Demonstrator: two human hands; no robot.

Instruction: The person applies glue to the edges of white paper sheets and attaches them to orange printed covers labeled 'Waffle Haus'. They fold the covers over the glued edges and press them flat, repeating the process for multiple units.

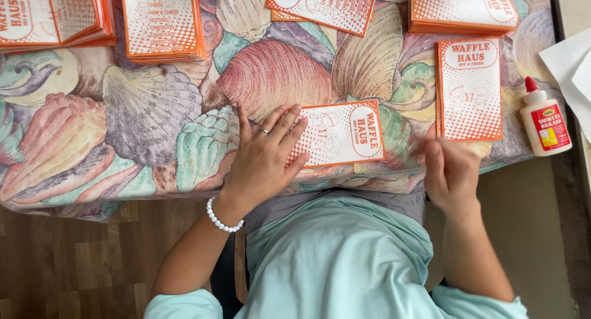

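Note:
My left hand [263, 159], with a ring and a white bead bracelet, lies flat with fingers spread on the left end of an orange-and-white printed paper bag [345, 133] near the table's front edge. My right hand [449, 171] hovers just right of that bag, fingers loosely curled, holding nothing I can see. A small stack of the same bags [470, 88] lies upright just beyond my right hand.
A white glue bottle with a red cap [544, 121] stands at the right edge beside white paper [569, 63]. More bag stacks [161, 20] [463, 8] [55, 14] [323, 5] line the far side of the shell-patterned tablecloth [135, 122]. Wooden floor lies lower left.

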